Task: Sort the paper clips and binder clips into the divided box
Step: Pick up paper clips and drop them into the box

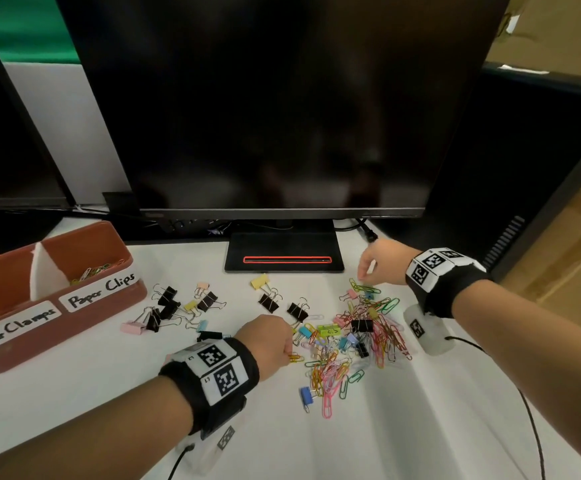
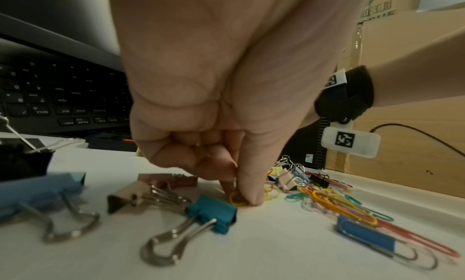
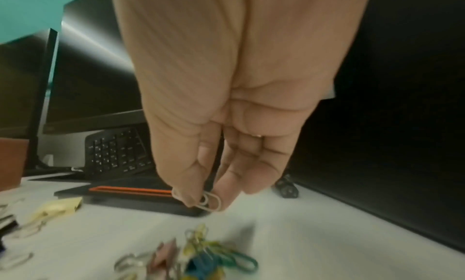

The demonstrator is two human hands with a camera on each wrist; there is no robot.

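A mixed pile of coloured paper clips point(image 1: 368, 337) and small binder clips lies on the white table, right of centre. My left hand point(image 1: 275, 341) is at the pile's left edge, thumb and finger pinching a yellow paper clip point(image 2: 237, 198) that still touches the table. My right hand point(image 1: 373, 263) hovers over the pile's far end and pinches a white paper clip point(image 3: 208, 201) off the surface. The brown divided box point(image 1: 74, 299) stands at the left, labelled "Paper Clamps" and "Paper Clips"; some paper clips point(image 1: 95, 270) lie in the Paper Clips section.
Several black, pink and yellow binder clips point(image 1: 178, 308) are scattered between the box and the pile. A monitor point(image 1: 282, 105) stands behind, its base point(image 1: 283, 258) just beyond the clips. A cable point(image 1: 531, 410) trails over the table at the right.
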